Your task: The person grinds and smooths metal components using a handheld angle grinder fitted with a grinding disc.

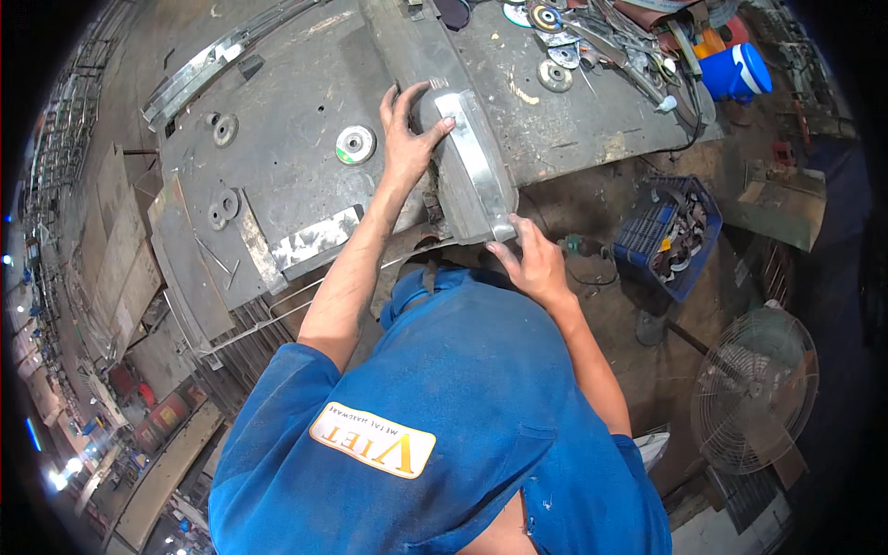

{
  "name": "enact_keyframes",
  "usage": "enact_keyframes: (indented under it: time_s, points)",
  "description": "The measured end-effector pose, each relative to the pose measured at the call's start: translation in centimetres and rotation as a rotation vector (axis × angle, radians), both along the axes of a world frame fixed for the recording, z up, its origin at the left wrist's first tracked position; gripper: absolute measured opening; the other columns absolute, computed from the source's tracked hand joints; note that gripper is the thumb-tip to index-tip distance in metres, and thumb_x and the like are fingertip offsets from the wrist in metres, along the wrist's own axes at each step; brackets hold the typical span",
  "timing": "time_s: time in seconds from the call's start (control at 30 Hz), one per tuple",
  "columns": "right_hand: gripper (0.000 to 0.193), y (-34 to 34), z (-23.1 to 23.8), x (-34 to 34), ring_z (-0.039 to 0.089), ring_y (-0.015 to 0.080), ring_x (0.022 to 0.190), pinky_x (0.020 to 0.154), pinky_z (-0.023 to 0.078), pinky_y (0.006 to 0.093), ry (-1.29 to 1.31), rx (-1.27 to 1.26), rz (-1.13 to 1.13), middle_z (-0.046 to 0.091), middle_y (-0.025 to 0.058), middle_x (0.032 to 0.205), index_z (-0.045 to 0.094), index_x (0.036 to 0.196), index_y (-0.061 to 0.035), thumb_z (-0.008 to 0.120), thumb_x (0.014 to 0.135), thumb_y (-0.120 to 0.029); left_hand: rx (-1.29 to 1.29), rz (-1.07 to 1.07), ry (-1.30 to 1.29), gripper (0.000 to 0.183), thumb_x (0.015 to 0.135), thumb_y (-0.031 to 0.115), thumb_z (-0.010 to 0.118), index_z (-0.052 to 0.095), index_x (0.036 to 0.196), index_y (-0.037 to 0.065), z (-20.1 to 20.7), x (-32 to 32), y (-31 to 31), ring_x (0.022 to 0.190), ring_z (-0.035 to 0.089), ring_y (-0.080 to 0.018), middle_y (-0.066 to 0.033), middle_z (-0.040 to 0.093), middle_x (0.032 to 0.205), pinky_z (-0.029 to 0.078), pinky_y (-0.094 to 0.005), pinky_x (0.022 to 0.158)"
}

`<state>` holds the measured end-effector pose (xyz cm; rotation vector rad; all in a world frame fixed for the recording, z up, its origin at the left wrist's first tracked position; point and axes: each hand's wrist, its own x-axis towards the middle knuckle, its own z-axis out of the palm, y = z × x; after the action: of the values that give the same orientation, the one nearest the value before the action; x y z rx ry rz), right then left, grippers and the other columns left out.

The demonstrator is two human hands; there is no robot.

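A shiny, flat metal strip (475, 163) lies lengthwise on a grey metal beam (407, 51) that juts past the near edge of the worktable. At the strip's far end is my left hand (408, 139), its thumb pressed on the bright face and its fingers curled at the far edge. My right hand (539, 268) grips the near end between thumb and fingers, beyond the table's edge. Left of the beam, a flap disc (355, 145) with a pale centre rests on the tabletop.
Abrasive discs and tools (601, 46) pile up at the table's far right, beside a blue-and-white jug (735, 72). A blue crate (668, 236) of scrap stands at right, near a caged fan (756, 388). Metal strips (314, 239) lie along the table's near left edge.
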<state>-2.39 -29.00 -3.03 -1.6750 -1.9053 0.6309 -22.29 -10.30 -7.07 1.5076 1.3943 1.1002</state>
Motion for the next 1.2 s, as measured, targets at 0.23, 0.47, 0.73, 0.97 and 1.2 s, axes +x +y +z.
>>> enact_keyframes:
  time_s: [0.23,0.47,0.73,0.97,1.2]
  points:
    - [0.049,-0.3,-1.1,0.0,0.067,0.0391,0.082,0.064,0.055,0.0435,-0.053,0.002,0.014,0.065,0.0182,0.103,0.053,0.122,0.0001,0.072,0.088,-0.03,0.04,0.101,0.029,0.065,0.07,0.032,0.088,0.062,0.127,0.02,-0.8,0.6,0.6,0.135,0.04,-0.039,-0.0234,0.036,0.145,0.037,-0.0457,0.111]
    - [0.047,-0.2,-0.8,-0.9,0.069,0.0368,0.087,0.069,0.056,0.0405,-0.065,0.115,-0.05,0.069,0.0185,0.104,0.058,0.117,-0.0005,0.077,0.084,-0.027,0.046,0.165,0.028,0.064,0.072,0.035,0.086,0.062,0.13,0.02,-1.5,0.8,-0.2,0.137,0.039,-0.0398,-0.0261,0.035,0.148,0.037,-0.045,0.111]
    - [0.048,-0.7,-1.1,-0.9,0.07,0.037,0.088,0.071,0.056,0.04,-0.062,0.017,-0.104,0.069,0.0198,0.105,0.058,0.117,-0.0006,0.079,0.083,-0.026,0.008,0.064,0.027,0.077,0.083,0.037,0.078,0.042,0.146,0.013,-1.4,0.5,-3.6,0.143,0.029,-0.041,-0.0275,0.03,0.151,0.027,-0.0469,0.116]
    - [0.043,-0.5,-0.1,-1.5,0.071,0.0357,0.081,0.066,0.057,0.0394,-0.15,0.004,-0.12,0.071,0.0199,0.099,0.059,0.112,0.0006,0.078,0.081,-0.022,-0.005,0.009,0.044,0.09,0.079,0.037,0.081,0.033,0.151,0.017,-1.5,0.9,-4.2,0.145,0.022,-0.0433,-0.0275,0.023,0.154,0.025,-0.0512,0.116]
    - [0.046,-0.8,0.0,-1.0,0.072,0.034,0.08,0.066,0.057,0.0387,-0.072,0.016,-0.127,0.071,0.0191,0.1,0.059,0.113,0.0005,0.08,0.08,-0.022,-0.019,0.023,0.013,0.091,0.073,0.035,0.086,0.038,0.148,0.018,-1.3,0.8,-3.9,0.142,0.028,-0.0417,-0.0263,0.025,0.152,0.029,-0.0478,0.115]
